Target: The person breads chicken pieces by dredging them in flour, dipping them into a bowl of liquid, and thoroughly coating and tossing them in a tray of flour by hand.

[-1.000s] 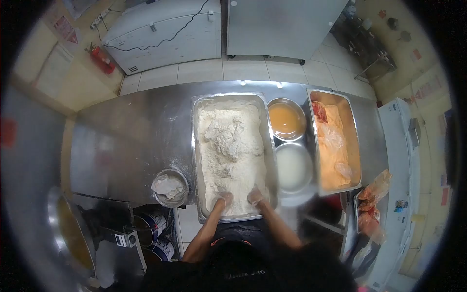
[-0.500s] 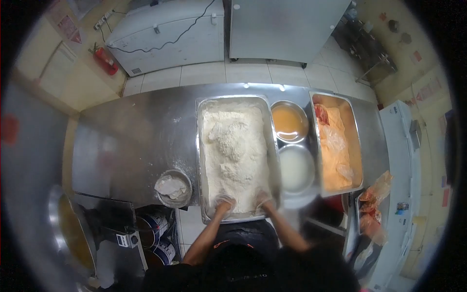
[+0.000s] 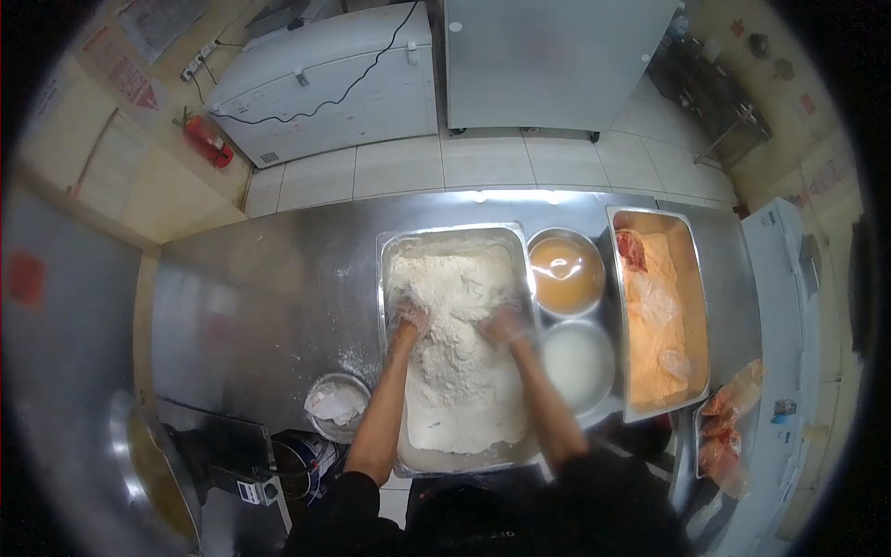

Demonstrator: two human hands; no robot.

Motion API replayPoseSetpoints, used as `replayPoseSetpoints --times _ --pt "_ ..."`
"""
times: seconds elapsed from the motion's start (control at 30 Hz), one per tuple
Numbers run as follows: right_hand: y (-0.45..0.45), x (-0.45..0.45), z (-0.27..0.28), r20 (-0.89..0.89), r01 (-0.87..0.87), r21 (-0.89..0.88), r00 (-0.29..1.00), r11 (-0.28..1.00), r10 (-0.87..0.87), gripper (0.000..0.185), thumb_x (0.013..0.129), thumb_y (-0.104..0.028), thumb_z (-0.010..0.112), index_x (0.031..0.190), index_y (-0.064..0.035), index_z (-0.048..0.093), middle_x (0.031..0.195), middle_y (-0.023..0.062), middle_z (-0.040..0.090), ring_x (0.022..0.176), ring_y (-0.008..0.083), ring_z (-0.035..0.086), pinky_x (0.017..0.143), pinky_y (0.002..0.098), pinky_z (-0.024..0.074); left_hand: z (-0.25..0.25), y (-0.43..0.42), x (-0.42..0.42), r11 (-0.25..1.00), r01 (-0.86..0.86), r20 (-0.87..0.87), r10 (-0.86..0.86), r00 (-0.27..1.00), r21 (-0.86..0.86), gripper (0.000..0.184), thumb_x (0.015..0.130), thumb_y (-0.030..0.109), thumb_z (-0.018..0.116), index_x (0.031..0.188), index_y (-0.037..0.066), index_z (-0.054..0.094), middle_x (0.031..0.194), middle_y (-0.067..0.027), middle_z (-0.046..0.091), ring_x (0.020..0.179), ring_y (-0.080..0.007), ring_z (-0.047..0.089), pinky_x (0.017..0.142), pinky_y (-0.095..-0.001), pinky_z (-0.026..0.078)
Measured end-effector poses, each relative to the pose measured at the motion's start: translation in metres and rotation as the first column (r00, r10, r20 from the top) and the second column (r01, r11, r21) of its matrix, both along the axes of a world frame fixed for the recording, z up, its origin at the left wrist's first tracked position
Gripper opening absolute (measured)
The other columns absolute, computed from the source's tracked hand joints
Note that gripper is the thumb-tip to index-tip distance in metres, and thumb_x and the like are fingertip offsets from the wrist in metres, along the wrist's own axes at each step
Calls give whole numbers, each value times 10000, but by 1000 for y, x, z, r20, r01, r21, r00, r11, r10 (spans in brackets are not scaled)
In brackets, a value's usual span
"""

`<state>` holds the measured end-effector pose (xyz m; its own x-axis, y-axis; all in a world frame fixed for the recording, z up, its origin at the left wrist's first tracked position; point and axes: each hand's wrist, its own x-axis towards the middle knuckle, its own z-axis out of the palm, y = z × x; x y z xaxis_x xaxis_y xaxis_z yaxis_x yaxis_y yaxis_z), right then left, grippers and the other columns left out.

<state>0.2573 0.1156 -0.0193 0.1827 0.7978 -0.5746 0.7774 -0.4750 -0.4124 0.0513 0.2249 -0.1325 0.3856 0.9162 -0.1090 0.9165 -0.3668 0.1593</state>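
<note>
A deep metal tray (image 3: 530, 390) holds a large heap of white flour (image 3: 455, 357). My left hand (image 3: 412, 317), in what looks like a clear glove dusted white, is in the flour by the tray's left wall. Across the heap, my right hand (image 3: 506, 323) is at the right side, smeared by motion. Flour and blur hide the fingers of both hands, so how far they are closed does not show. Right of the tray stand a round bowl of orange liquid (image 3: 566, 274) and a round bowl of cloudy white liquid (image 3: 577, 367).
A second metal tray (image 3: 701, 325) holds orange powder, with plastic bags on it. A small bowl (image 3: 320, 425) with white contents sits at the table's (image 3: 269, 297) front edge. Bagged reddish food (image 3: 724, 436) lies at the right. A chest freezer (image 3: 325, 88) stands beyond the table.
Both hands have moved from the near end of the tray toward its far half, and flour there is disturbed. The camera view has shifted, so the table appears lower.
</note>
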Motion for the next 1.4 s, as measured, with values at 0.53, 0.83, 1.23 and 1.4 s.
replayPoseSetpoints --times 0.53,0.83,1.23,1.4 --pt "136 26 -61 86 -560 15 826 828 557 671 655 -549 571 1070 -26 510 982 143 552 905 240 515 808 363 404 32 105 4 664 155 313 126 941 -732 605 781 526 388 1214 103 392 1211 -111 425 1140 -208 362 902 -398 336" --pt "65 23 -56 -335 -385 -179 889 906 311 901 583 -631 580 1132 60 400 1067 215 485 1008 308 459 890 338 345 -98 3 -43 872 289 277 -187 942 -395 428 793 377 418 1023 29 514 991 -149 548 906 -304 518 731 -373 422" --pt "-12 -15 7 -760 422 162 630 892 -161 482 821 -341 446 1124 33 450 1190 195 425 1092 269 417 935 335 292 18 -54 -32 190 556 231 973 4 -809 515 859 429 268 1203 64 382 1115 -63 479 1019 -215 456 865 -359 374" --pt "-44 -25 49 -264 -418 -17 878 908 399 556 810 -370 442 1220 -11 335 1173 201 435 1079 256 429 935 332 303 35 -80 -58 469 36 395 698 597 -882 470 855 406 299 1147 71 450 1088 -93 515 989 -231 488 853 -342 377"
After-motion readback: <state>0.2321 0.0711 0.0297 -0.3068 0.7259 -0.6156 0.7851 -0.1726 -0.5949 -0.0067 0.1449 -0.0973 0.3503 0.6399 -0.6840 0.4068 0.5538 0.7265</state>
